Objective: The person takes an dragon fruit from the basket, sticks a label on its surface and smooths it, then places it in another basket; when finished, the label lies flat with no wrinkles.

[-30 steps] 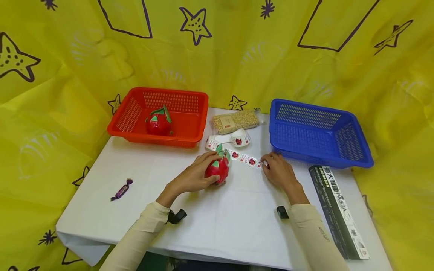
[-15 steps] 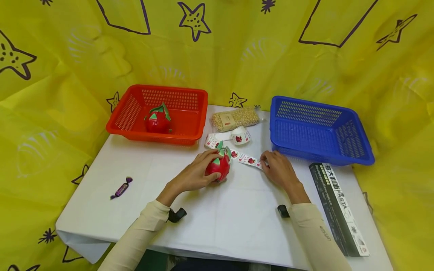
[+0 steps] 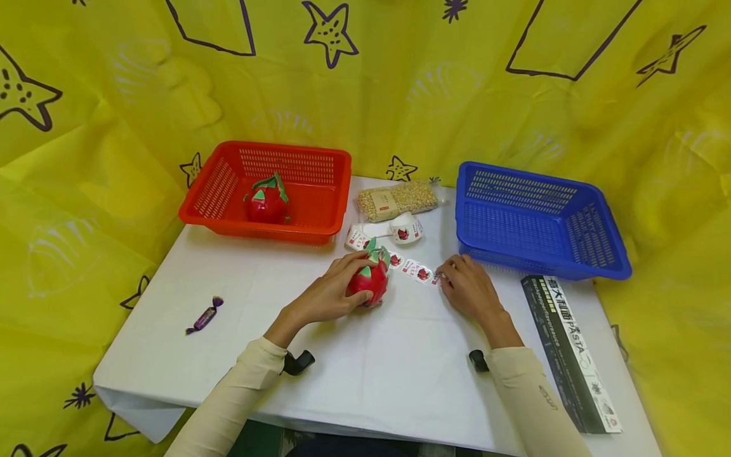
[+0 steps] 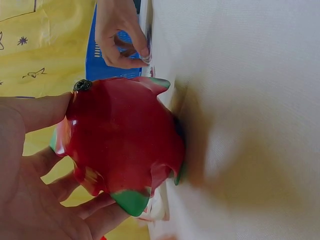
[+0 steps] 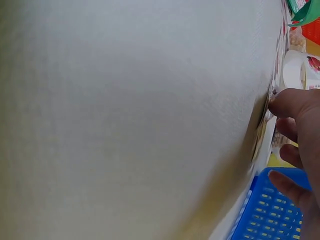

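My left hand (image 3: 328,293) grips a red dragon fruit (image 3: 371,282) with green-tipped scales just above or on the white cloth. In the left wrist view, thumb and fingers wrap the near side of the fruit (image 4: 125,135). To its right, my right hand (image 3: 471,287) pinches the loose end of a sticker strip (image 3: 421,273) between thumb and fingertip; the strip is printed with dragon fruits. It runs behind the held fruit to a sticker roll (image 3: 407,228). The right wrist view shows the thumb (image 5: 290,101) pressed at the strip's edge, other fingers loosely bent.
A red basket (image 3: 268,233) at back left contains another dragon fruit (image 3: 266,202). At back right is a blue basket (image 3: 537,263). A bag of yellow kernels (image 3: 411,198) lies between them. A wrapped candy (image 3: 204,316) lies left, a pasta box (image 3: 571,355) right.
My right fingertips shift slightly at the end of the sticker strip. The left hand and the dragon fruit stay almost in place.
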`<state>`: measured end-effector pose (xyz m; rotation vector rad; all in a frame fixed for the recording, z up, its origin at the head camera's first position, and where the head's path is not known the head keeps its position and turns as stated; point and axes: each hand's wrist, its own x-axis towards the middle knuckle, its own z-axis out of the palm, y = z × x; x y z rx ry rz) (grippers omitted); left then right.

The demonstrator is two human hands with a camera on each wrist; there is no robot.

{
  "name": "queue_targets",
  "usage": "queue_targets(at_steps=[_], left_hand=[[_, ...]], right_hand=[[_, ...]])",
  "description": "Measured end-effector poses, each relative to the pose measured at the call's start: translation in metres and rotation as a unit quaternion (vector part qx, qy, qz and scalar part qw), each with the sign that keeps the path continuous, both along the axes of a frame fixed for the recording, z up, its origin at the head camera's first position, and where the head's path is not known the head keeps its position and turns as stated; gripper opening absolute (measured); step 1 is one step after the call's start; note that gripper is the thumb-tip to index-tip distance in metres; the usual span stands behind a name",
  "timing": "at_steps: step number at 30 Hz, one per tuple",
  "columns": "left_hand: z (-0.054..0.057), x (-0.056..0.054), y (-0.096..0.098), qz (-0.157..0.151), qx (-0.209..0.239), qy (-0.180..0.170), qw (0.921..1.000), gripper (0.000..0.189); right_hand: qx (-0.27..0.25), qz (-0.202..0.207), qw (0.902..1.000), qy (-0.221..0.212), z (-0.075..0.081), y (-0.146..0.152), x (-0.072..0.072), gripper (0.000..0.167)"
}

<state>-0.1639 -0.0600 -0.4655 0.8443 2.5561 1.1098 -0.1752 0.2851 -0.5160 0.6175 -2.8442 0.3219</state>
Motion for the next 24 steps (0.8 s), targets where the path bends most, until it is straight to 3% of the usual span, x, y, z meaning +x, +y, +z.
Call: queue_targets(at_steps=[3, 8, 15, 24], left_hand=[[0.000, 0.001, 0.000, 0.000, 0.002, 0.001, 1.0000, 0.055], [0.001, 0.001, 0.001, 0.000, 0.006, -0.002, 1.0000, 0.056], [0.001, 0.001, 0.001, 0.002, 0.002, -0.007, 1.0000, 0.057], [0.001, 0.000, 0.000, -0.001, 0.000, -0.005, 1.0000, 0.056]], right_hand=[[-0.014, 0.007, 0.9998, 0.012, 0.000, 0.000, 0.000, 0.007], [-0.037, 0.026, 0.9989, 0.012, 0.000, 0.001, 0.001, 0.013], [-0.052, -0.011, 0.9958, -0.074, 0.017, -0.002, 0.003, 0.011], [-0.076, -0.049, 0.9850, -0.147, 0.034, -0.004, 0.008, 0.007]])
